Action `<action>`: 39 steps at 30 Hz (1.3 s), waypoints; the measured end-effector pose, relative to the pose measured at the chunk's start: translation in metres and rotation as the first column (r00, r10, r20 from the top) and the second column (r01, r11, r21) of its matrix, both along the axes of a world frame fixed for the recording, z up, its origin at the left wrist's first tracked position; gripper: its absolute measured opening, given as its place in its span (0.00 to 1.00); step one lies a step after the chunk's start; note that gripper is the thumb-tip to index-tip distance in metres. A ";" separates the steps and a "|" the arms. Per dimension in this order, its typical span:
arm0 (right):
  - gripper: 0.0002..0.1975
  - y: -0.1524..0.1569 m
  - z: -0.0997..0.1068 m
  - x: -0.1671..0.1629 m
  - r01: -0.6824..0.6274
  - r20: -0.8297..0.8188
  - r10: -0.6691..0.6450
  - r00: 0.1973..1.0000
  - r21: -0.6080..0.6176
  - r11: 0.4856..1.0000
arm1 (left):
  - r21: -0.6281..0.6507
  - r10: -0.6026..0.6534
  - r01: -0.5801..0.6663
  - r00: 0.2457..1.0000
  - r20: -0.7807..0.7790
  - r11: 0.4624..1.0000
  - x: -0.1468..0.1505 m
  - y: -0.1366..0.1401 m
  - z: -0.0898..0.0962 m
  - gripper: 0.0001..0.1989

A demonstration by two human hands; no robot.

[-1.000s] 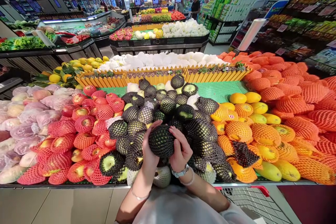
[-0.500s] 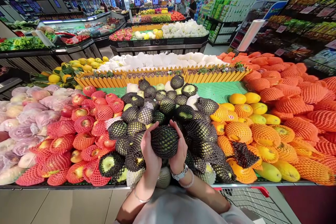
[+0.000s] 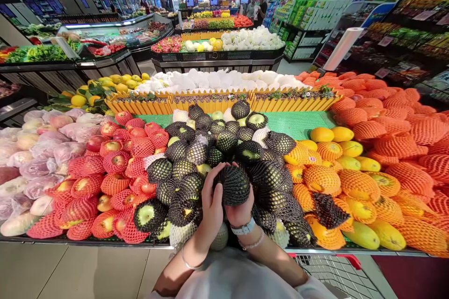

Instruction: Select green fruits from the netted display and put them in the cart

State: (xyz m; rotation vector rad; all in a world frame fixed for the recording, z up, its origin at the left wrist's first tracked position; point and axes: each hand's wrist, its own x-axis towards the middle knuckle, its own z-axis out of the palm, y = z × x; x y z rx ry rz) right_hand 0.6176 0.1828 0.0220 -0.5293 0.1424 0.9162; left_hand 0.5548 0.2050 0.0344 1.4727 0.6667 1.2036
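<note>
A round green melon [image 3: 235, 184] in a black foam net is held up in front of me, above the front of the melon pile. My left hand [image 3: 213, 201] lies along its left side, fingers curved over toward the top. From below and the right, my right hand [image 3: 242, 209] cups it, with most of its fingers hidden behind the fruit. Around both hands lie several melons [image 3: 184, 168] in black nets, a few in white ones. A bare-looking round fruit [image 3: 220, 236] shows under my wrists.
Red-netted apples [image 3: 115, 161] and bagged fruit [image 3: 45, 149] lie to the left. Orange-netted yellow fruit [image 3: 319, 177] and red-netted fruit [image 3: 407, 135] fill the right. A yellow picket fence [image 3: 210, 103] crosses behind. A shopping cart [image 3: 336, 273] stands at the lower right.
The melon has shifted slightly right and turned in my hands. My right hand has slid beneath it, and my left fingers have moved up its side. The view has swung slightly left.
</note>
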 end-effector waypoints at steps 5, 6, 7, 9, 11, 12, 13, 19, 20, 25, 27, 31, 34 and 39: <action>0.17 0.000 0.002 0.001 -0.013 0.020 0.014 1.000 -0.022 1.000 | 0.081 -0.133 0.138 0.989 -0.068 0.987 -0.013 0.016 0.006 0.21; 0.17 0.000 0.002 0.001 -0.022 0.023 0.023 0.999 -0.028 0.999 | 0.113 -0.171 0.182 0.980 -0.099 0.977 -0.016 0.021 0.009 0.22; 0.17 0.000 0.002 0.001 -0.032 0.025 0.033 0.999 -0.035 0.999 | 0.139 -0.199 0.216 0.972 -0.128 0.966 -0.019 0.026 0.013 0.22; 0.17 0.000 0.000 -0.001 -0.061 0.031 0.063 0.998 -0.047 0.997 | 0.160 -0.215 0.240 0.964 -0.159 0.958 -0.021 0.032 0.018 0.19; 0.18 0.000 -0.003 -0.004 -0.101 0.047 0.103 0.994 -0.057 0.993 | 0.124 -0.180 0.199 0.973 -0.146 0.972 -0.020 0.034 0.019 0.16; 0.19 -0.001 -0.005 -0.005 -0.119 0.056 0.123 0.991 -0.060 0.991 | 0.090 -0.151 0.163 0.981 -0.123 0.983 -0.019 0.033 0.018 0.15; 0.20 -0.001 -0.006 -0.007 -0.135 0.063 0.139 0.988 -0.060 0.989 | 0.050 -0.125 0.130 0.988 -0.092 0.990 -0.018 0.032 0.016 0.15; 0.20 -0.002 -0.006 -0.010 -0.155 0.090 0.159 0.983 -0.042 0.987 | 0.201 0.001 -0.031 0.989 0.145 0.979 -0.014 0.026 0.000 0.25; 0.20 -0.002 -0.005 -0.011 -0.152 0.095 0.156 0.983 -0.049 0.987 | 0.279 0.027 -0.067 0.989 0.143 0.958 -0.014 0.026 0.000 0.27; 0.20 -0.002 -0.003 -0.012 -0.159 0.071 0.164 0.984 -0.068 0.985 | 0.395 0.076 -0.081 0.997 0.028 0.915 -0.013 0.026 0.002 0.12; 0.18 -0.003 -0.002 -0.011 -0.146 0.076 0.150 0.986 -0.059 0.988 | 0.314 0.138 -0.150 0.989 0.061 0.938 -0.011 0.025 0.001 0.11; 0.19 -0.003 0.003 -0.011 -0.123 0.127 0.129 0.984 -0.057 0.991 | 0.156 0.248 -0.264 0.962 0.112 0.952 -0.009 0.023 -0.006 0.11; 0.23 -0.004 0.007 -0.011 -0.110 0.134 0.115 0.984 -0.042 0.993 | 0.079 0.250 -0.262 0.959 0.129 0.962 -0.008 0.022 -0.010 0.10; 0.17 -0.004 0.001 -0.008 -0.069 0.132 0.086 0.988 -0.129 0.989 | 0.100 0.210 -0.213 0.977 0.043 0.972 -0.007 0.019 -0.011 0.11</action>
